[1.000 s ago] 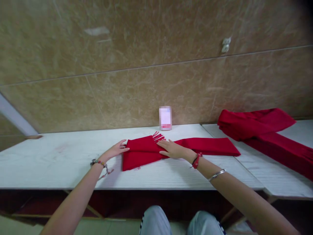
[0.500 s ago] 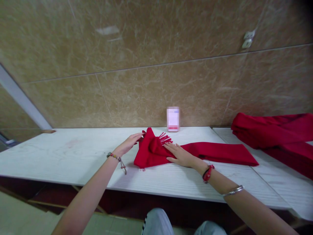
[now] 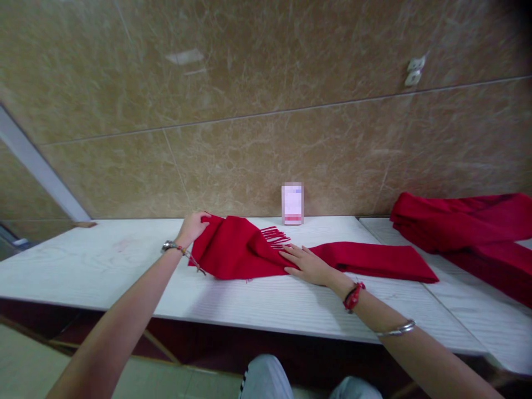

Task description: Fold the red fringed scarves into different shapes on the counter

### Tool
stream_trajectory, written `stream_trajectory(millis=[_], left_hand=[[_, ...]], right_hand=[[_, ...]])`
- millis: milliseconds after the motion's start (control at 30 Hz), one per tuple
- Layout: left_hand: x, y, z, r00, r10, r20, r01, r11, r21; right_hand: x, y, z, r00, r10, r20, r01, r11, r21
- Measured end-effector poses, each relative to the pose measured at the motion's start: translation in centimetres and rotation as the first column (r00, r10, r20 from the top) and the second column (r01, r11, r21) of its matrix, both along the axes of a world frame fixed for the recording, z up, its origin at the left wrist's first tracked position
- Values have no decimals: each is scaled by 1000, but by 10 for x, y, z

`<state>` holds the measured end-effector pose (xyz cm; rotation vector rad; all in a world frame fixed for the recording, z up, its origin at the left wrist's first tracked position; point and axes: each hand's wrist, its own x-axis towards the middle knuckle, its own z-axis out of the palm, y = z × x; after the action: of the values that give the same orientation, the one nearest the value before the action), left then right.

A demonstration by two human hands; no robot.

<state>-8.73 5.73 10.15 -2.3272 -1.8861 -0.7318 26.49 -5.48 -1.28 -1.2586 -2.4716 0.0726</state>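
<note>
A red scarf (image 3: 236,249) with fringe lies lengthwise along the white tabletop (image 3: 137,266). Its right part is folded into a flat, narrow strip, while the left part is spread wider and rumpled, with fringe showing near the middle. My left hand (image 3: 193,227) grips the scarf's far left corner, thumb and fingers closed on the cloth. Across the middle, beside the fringe, my right hand (image 3: 305,265) rests flat on the scarf with its fingers stretched out.
More red cloth (image 3: 461,227) lies piled at the right. A small upright card or screen (image 3: 292,204), blurred out, leans at the wall. Behind the table rises a tan tiled wall (image 3: 249,149) with a white socket (image 3: 414,71). Dark open shelving sits under the table's front edge.
My left hand has moved left, drawing the scarf's left end out so it spreads wider. My right hand has stayed in nearly the same place on the cloth.
</note>
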Motion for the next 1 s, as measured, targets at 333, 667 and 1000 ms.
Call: stream_trajectory(millis=[333, 667, 1000], left_hand=[[-51, -8, -31, 873, 360, -328, -381, 925, 0], [-61, 4, -98, 961, 164, -222, -233, 913, -335], [-105, 15, -97, 934, 207, -292, -299, 900, -319]], right_hand=[[9, 1, -2, 999, -39, 20, 39, 999, 1], [12, 1, 0, 996, -58, 70, 59, 998, -11], [33, -1, -2, 982, -77, 170, 89, 994, -62]])
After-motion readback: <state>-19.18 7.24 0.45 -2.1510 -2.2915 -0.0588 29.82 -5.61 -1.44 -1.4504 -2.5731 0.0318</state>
